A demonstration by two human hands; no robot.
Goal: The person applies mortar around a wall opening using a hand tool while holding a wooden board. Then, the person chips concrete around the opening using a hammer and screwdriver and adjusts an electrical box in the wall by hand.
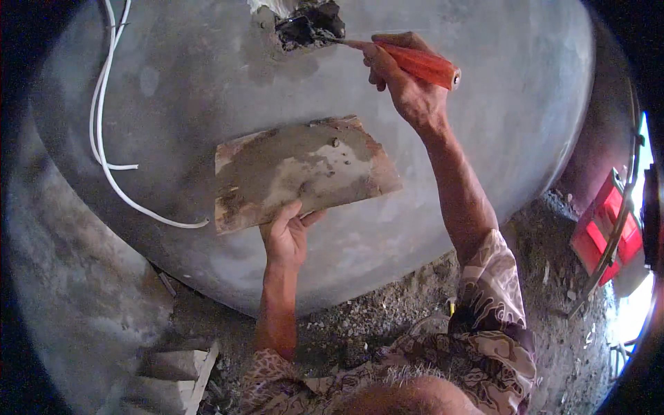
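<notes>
My left hand [285, 238] grips the lower edge of a wooden board [232, 214], thumb on top. Grey wet mortar [266, 162] is smeared across much of the board, with a few lumps near its right half. Higher up, my right hand [408, 79] is closed around a red-handled tool [425, 63] with a narrow shank. The tool's tip reaches the right side of a rough, dark hole [308, 26] in the grey plastered wall [512, 90]; its working end is hard to make out there. Damp mortar surrounds the hole's lower edge.
Two white cables [100, 131] hang from the wall at the left, their loose ends near the board. Rubble [360, 321] covers the ground below the wall. Wooden pieces [176, 366] lie at the lower left. A red object [609, 228] stands at the right behind a pole.
</notes>
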